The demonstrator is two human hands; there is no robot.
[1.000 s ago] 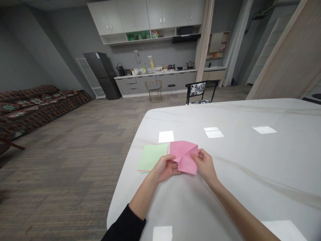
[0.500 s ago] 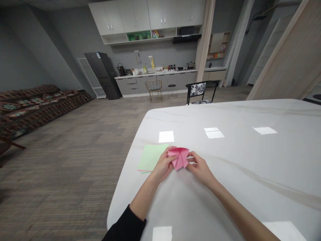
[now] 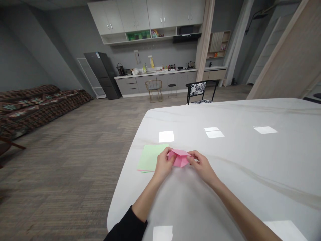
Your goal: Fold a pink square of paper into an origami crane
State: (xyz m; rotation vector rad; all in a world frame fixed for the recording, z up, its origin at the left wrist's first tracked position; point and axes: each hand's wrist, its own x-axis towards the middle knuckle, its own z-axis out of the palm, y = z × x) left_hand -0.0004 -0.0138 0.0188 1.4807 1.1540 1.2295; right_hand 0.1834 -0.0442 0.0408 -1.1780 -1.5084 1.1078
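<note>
pink paper: the pink paper (image 3: 179, 162) is held by both hands, above the near left part of the table. it has been folded, and a flap is seen along its far side. a small point is made by its near edge. whether the table is touched by it cannot be told.
left hand: the left side of the pink paper is pinched by the left hand (image 3: 164, 164), with the thumb laid on the near face.
right hand: the right side of the pink paper is pinched by the right hand (image 3: 202, 166), between thumb and fingers.
sleeve: the left arm is partly covered by a black sleeve (image 3: 130, 225).
paper pile: a paper pile (image 3: 149, 157) is set flat on the table, just left of the pink paper. light green is shown on top, with pink and darker green edges peeking out below. its right edge is partly hidden by the left hand.
table: the big white table (image 3: 238, 147) is marked by thin, pale lines and bright square shines.
far side: a chair (image 3: 197, 89) with a black and white back is placed behind the table. farther off, a tall dark fridge (image 3: 105, 75) is seen on the left.
</note>
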